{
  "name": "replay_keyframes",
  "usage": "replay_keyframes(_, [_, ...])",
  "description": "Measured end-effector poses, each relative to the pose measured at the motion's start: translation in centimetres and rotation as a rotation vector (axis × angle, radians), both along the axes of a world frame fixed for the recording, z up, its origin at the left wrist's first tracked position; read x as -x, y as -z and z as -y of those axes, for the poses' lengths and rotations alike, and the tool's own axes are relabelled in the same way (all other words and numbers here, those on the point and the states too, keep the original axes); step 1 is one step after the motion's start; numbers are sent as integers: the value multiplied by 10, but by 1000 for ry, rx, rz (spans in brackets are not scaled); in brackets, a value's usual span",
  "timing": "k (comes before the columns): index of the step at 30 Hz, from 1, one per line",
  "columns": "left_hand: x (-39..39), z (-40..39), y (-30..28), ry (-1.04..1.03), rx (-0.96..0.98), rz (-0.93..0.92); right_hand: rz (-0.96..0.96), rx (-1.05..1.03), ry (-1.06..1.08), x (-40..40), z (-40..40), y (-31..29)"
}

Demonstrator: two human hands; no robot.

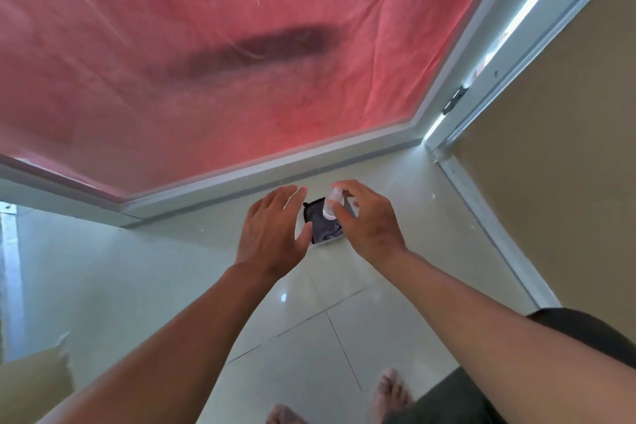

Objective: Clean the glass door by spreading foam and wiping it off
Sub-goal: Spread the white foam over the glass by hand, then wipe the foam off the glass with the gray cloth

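No words can be read on anything here. The glass door (206, 55) stands straight ahead, with a pink curtain (103, 96) behind the glass and a white frame (275, 165) along its bottom. Just below that frame, a dark cloth (321, 231) lies on the shiny floor tiles (344, 337). The right hand (366, 220) curls its fingers round a small clear bottle (331, 205) above the cloth. The left hand (272, 234) hovers beside it, fingers straight and spread, holding nothing. 2 bare feet (390, 392) stand far below the door. A tan wall (568, 148) is right of the door.
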State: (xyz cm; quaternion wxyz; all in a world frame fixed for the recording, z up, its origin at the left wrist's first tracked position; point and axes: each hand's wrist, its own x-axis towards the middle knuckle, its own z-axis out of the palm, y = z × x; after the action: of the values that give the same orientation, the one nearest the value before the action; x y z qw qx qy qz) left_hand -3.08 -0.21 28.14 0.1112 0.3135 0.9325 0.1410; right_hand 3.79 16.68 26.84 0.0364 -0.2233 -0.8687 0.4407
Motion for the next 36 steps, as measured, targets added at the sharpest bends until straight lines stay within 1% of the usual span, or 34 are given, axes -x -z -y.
replay_keyframes(6, [1,9,108,-74,-31,21,-6,-44,-76,18,14,95])
replay_keyframes(12, [8,10,178,-127,-101,51,2,-30,-139,36,22,159])
replay_keyframes(19, [11,13,221,-184,-175,69,-19,-10,-188,39,28,202])
replay_keyframes(22, [10,13,228,-198,-207,69,-27,48,-200,37,29,210])
replay_keyframes(26, [12,13,234,-196,-206,88,-89,109,-219,31,29,215])
replay_keyframes(28, [11,13,236,-220,-213,92,-80,134,-208,26,28,217])
replay_keyframes(30, [9,13,238,-248,-232,77,-32,78,-157,23,25,222])
replay_keyframes(32, [8,13,240,-259,-250,63,102,-76,-130,24,19,230])
replay_keyframes(34, [7,14,241,-257,-270,64,296,-195,-202,26,14,236])
replay_keyframes(36, [6,15,243,-271,-285,89,412,-245,-282,27,14,241])
